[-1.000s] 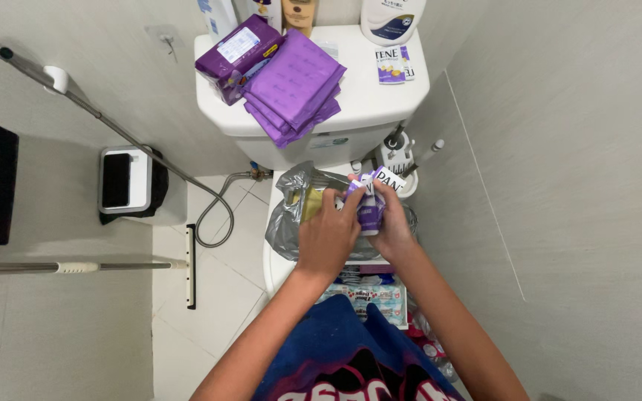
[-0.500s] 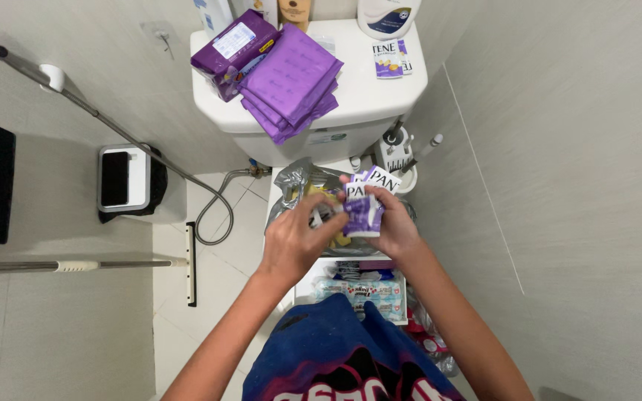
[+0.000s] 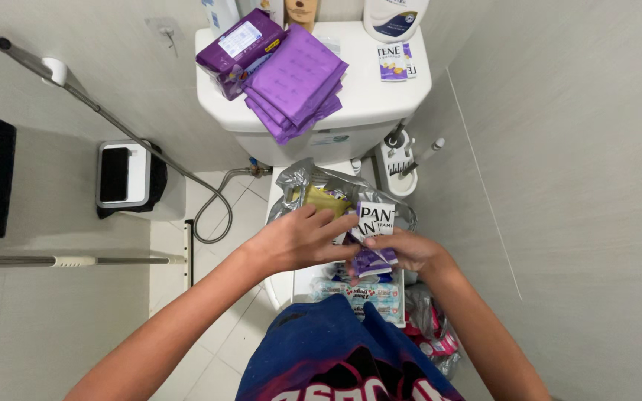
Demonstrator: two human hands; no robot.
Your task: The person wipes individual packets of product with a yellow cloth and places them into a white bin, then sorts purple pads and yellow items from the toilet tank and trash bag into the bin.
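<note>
While the right hand [image 3: 409, 251] pinches a small bunch of purple-and-white sachets [image 3: 372, 236] between thumb and curled fingers, the left hand [image 3: 299, 239] reaches across with its fingers loosely bent, the fingertips [image 3: 345, 225] touching the top edge of the same bunch; whether it grips a sachet or only touches it I cannot tell. The sachets sit above a crumpled grey plastic bag [image 3: 299, 182] that lies on the closed toilet lid, with something yellow showing inside the bag. Just below the hands lies a pale blue wrapped pack [image 3: 365, 293]. On the toilet tank [image 3: 380, 93] a fanned stack of purple flat packets [image 3: 295, 78] leans against a purple wrapped pack [image 3: 238, 48], and two more sachets [image 3: 393, 61] lie near a white bottle [image 3: 395, 15]. A toilet brush holder [image 3: 397, 167] stands by the wall, and a small bin [image 3: 124, 178] sits on the tiled floor to the left.
</note>
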